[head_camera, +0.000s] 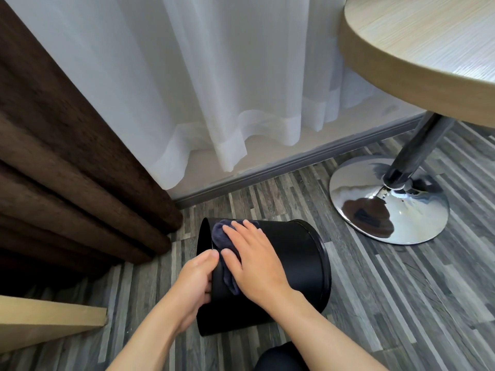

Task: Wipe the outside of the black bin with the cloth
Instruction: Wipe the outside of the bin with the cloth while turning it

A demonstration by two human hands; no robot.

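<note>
Head view: the black bin (pixel 294 263) lies sideways on the floor (pixel 401 290) left of the chrome table base (pixel 388 204), left hand (pixel 192 285) gripping its rim, right hand (pixel 254 261) pressing the cloth (pixel 219 236) flat-fingered on its wall. It may roll if that grip slackens

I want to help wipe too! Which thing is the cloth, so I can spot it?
Find the round table, then look down and left to the black bin lying on its side. The cloth sits on the bin near its open end, under the flat right hand. It is crumpled and bluish-grey, unlike the smooth black bin.
</note>
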